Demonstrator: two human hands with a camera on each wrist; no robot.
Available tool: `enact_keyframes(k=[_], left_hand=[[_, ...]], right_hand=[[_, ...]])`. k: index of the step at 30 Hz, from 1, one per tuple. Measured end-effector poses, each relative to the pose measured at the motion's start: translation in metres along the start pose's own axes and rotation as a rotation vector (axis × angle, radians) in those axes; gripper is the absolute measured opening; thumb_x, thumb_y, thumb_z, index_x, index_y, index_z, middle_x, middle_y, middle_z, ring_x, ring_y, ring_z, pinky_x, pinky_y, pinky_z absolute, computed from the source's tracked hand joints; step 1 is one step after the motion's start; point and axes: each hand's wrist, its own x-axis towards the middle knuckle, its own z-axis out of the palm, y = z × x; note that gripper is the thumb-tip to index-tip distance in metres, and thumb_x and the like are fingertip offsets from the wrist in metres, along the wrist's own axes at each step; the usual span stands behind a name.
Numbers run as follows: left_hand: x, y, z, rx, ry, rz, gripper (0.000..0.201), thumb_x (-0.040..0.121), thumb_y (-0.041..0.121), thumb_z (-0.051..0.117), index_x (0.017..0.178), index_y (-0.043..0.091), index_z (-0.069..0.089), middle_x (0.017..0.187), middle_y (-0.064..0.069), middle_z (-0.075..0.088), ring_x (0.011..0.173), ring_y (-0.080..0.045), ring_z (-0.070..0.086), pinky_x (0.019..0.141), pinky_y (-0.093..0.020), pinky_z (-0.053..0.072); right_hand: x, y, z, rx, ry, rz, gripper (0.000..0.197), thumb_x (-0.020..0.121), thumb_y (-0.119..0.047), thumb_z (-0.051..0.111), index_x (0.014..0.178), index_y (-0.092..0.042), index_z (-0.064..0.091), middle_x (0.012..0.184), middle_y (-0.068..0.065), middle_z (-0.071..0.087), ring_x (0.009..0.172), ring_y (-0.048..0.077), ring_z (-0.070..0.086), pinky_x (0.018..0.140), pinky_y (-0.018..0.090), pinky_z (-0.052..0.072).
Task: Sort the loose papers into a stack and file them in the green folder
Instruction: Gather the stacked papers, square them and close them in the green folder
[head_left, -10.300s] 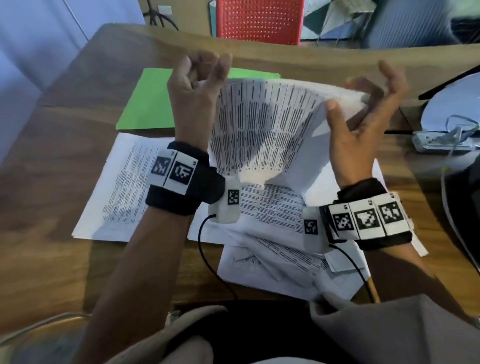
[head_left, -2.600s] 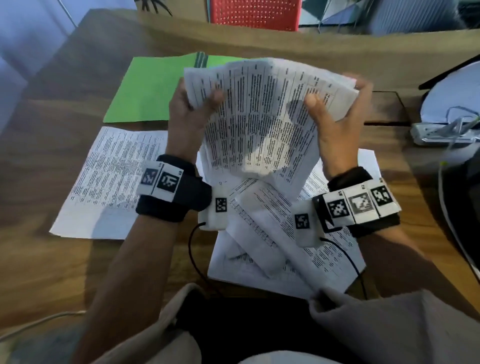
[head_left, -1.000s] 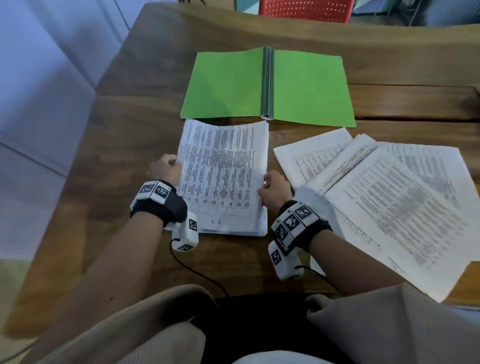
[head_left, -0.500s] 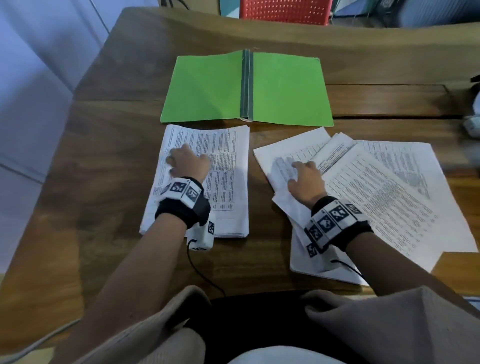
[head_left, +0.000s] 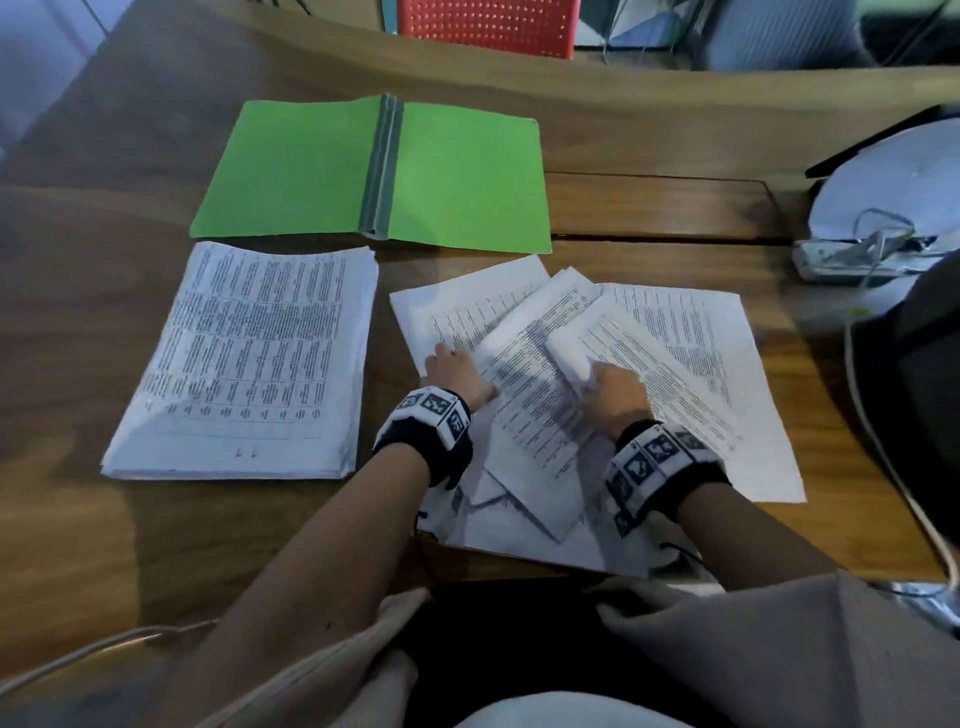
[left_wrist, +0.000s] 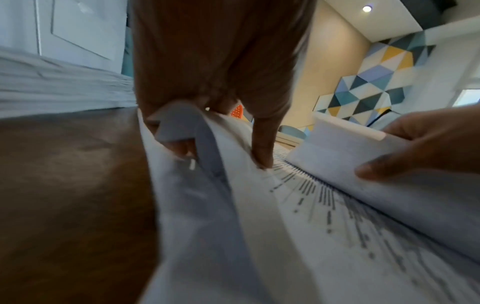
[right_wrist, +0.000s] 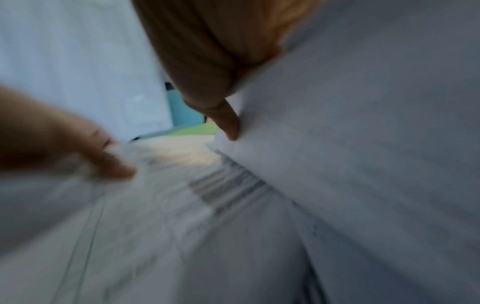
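The green folder (head_left: 457, 176) lies open and flat at the back of the wooden table (head_left: 78, 322). In front of it on the left sits a squared stack of printed papers (head_left: 249, 358). To the right, loose papers (head_left: 675, 353) are fanned over one another. My left hand (head_left: 453, 370) is at the left edge of that pile, and in the left wrist view its fingers (left_wrist: 262, 156) pinch a lifted sheet edge. My right hand (head_left: 613, 389) grips the corner of a bundle of sheets (left_wrist: 337, 148), thumb on top. The right wrist view is blurred.
A red chair (head_left: 488, 26) stands behind the table. At the right edge are a white round device (head_left: 893, 176), a power strip with cables (head_left: 862, 254) and a dark object (head_left: 930, 364). A cable (head_left: 883, 467) runs along the table's right side.
My left hand has left the squared stack and moved right onto the loose pile. My right hand, flat on the pile half a second ago, now grips a bundle's corner.
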Motion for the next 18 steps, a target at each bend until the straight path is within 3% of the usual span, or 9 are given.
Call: enact_keyframes(k=[3,6,8,10,12,13,14,16,18], left_hand=[[-0.004,0.018,0.003,-0.186,-0.021,0.043,0.04,0.088,0.019,0.058,0.122,-0.002,0.052,0.106,-0.019,0.056,0.113,-0.035,0.057,0.084,-0.036,0.045],[-0.008,0.02,0.007,-0.386,0.088,-0.03,0.037,0.091,0.008,0.049,0.127,-0.001,0.049,0.12,-0.023,0.058,0.117,-0.037,0.053,0.093,-0.037,0.043],[-0.01,0.012,0.008,-0.511,0.129,-0.114,0.036,0.091,0.006,0.047,0.127,-0.002,0.05,0.125,-0.025,0.056,0.117,-0.038,0.053,0.095,-0.037,0.043],[-0.012,0.004,0.005,-0.553,0.019,-0.156,0.037,0.091,0.008,0.051,0.127,-0.002,0.049,0.126,-0.021,0.057,0.116,-0.036,0.054,0.092,-0.033,0.045],[-0.016,0.003,-0.004,-0.561,-0.174,-0.173,0.048,0.092,0.027,0.056,0.13,0.0,0.047,0.121,-0.015,0.058,0.106,-0.031,0.058,0.08,-0.03,0.048],[-0.019,0.004,-0.01,-0.543,-0.226,-0.185,0.061,0.091,0.044,0.052,0.132,0.0,0.044,0.117,-0.015,0.057,0.099,-0.029,0.059,0.074,-0.03,0.049],[-0.018,0.005,-0.013,-0.531,-0.236,-0.207,0.082,0.085,0.064,0.043,0.136,-0.001,0.04,0.12,-0.017,0.055,0.101,-0.029,0.059,0.077,-0.032,0.051],[-0.012,0.009,-0.02,-0.709,-0.201,-0.249,0.131,0.049,0.095,0.024,0.141,0.003,0.035,0.141,-0.016,0.045,0.126,-0.032,0.049,0.103,-0.037,0.043],[-0.006,0.011,-0.022,-0.786,-0.136,-0.249,0.141,0.038,0.1,0.023,0.142,0.005,0.035,0.147,-0.015,0.038,0.135,-0.031,0.039,0.111,-0.036,0.033]], right_hand=[[0.016,0.017,-0.024,0.192,-0.014,0.142,0.034,0.097,-0.012,0.037,0.117,0.013,0.049,0.122,0.025,0.056,0.113,0.034,0.055,0.08,0.031,0.043],[0.026,0.02,-0.035,0.478,-0.01,0.352,0.036,0.096,-0.01,0.037,0.123,0.014,0.047,0.129,0.025,0.052,0.121,0.035,0.05,0.081,0.033,0.04],[0.03,0.019,-0.037,0.619,-0.011,0.42,0.035,0.096,-0.01,0.04,0.124,0.009,0.048,0.131,0.023,0.052,0.124,0.035,0.048,0.096,0.034,0.041],[0.034,0.008,-0.034,0.762,-0.041,0.415,0.031,0.094,-0.008,0.047,0.121,0.006,0.049,0.124,0.02,0.058,0.119,0.032,0.053,0.097,0.031,0.042],[0.032,-0.009,-0.03,1.261,-0.247,0.488,0.029,0.094,-0.019,0.051,0.116,0.0,0.051,0.108,0.019,0.066,0.103,0.027,0.064,0.087,0.029,0.049],[0.029,-0.015,-0.027,1.511,-0.361,0.463,0.038,0.095,-0.033,0.047,0.118,-0.002,0.049,0.109,0.019,0.066,0.102,0.027,0.065,0.084,0.037,0.054],[0.027,-0.019,-0.022,1.606,-0.416,0.416,0.055,0.094,-0.047,0.039,0.127,-0.003,0.042,0.122,0.019,0.059,0.112,0.03,0.059,0.097,0.05,0.045],[0.028,-0.024,-0.018,1.617,-0.454,0.396,0.078,0.09,-0.062,0.03,0.14,-0.002,0.027,0.147,0.017,0.035,0.131,0.034,0.041,0.103,0.066,0.026],[0.031,-0.021,-0.02,1.454,-0.431,0.331,0.075,0.09,-0.058,0.035,0.139,-0.002,0.03,0.148,0.016,0.034,0.121,0.031,0.049,0.095,0.058,0.039]])
